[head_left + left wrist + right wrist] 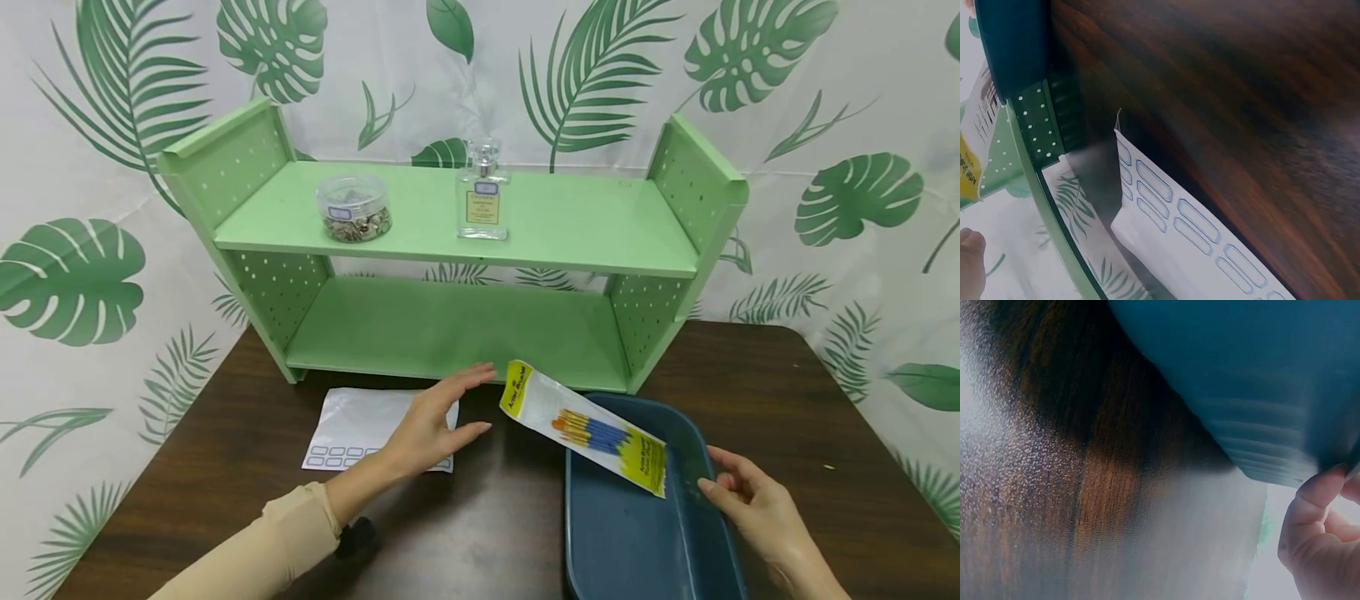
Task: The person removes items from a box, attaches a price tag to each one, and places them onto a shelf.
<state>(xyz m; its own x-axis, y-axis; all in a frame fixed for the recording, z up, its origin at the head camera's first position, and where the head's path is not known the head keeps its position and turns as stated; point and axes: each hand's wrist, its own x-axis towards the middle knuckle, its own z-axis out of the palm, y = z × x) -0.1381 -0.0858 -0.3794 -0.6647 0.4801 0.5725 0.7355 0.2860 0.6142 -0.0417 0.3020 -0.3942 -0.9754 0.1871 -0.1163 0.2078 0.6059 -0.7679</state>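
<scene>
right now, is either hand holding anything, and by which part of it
The right hand grips the blue bin by the rim of its right side. The left hand holds nothing.

Green two-tier shelf point(420, 208), perforated side panels, standing at the back of a dark wood-grain table point(465, 533). Upper tier, left part: round clear jar point(356, 218), small brownish pieces inside, small blue-bordered label on its side. Same tier, near middle: clear glass perfume bottle point(482, 207), upright, cream label, apart from jar. White label sheet point(352, 421), blue-outlined boxes along near edge, lying flat before shelf. Behind all: white cloth backdrop point(45, 179) printed with green leaves.
</scene>
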